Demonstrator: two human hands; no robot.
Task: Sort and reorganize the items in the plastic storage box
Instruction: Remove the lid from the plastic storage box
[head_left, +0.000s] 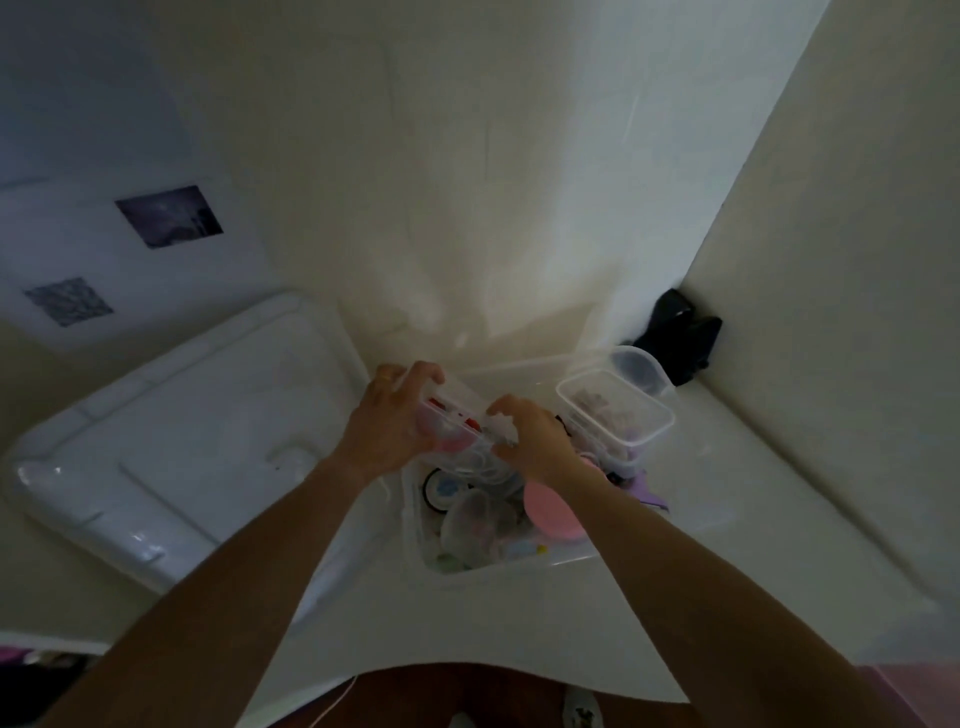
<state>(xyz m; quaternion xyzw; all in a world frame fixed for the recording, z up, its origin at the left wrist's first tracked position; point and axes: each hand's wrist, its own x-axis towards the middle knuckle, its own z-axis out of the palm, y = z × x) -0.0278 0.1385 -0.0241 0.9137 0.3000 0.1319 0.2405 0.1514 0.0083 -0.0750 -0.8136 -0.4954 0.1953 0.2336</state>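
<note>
Gripping a small clear case (451, 415) with left hand (387, 415) above the storage box (498, 564), probably steadying it. Right hand (535, 436) pinching a tangled white cord (483, 462) beside it, likely for untangling.

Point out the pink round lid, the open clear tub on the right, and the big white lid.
pink round lid (551, 512), head view, flat top.
open clear tub (641, 439), head view, near wall.
big white lid (171, 415), head view, top panel.

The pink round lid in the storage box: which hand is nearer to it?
Right. The right hand is just above the pink round lid, its wrist nearly over it. The left hand grips a small clear case farther away, up and left.
</note>
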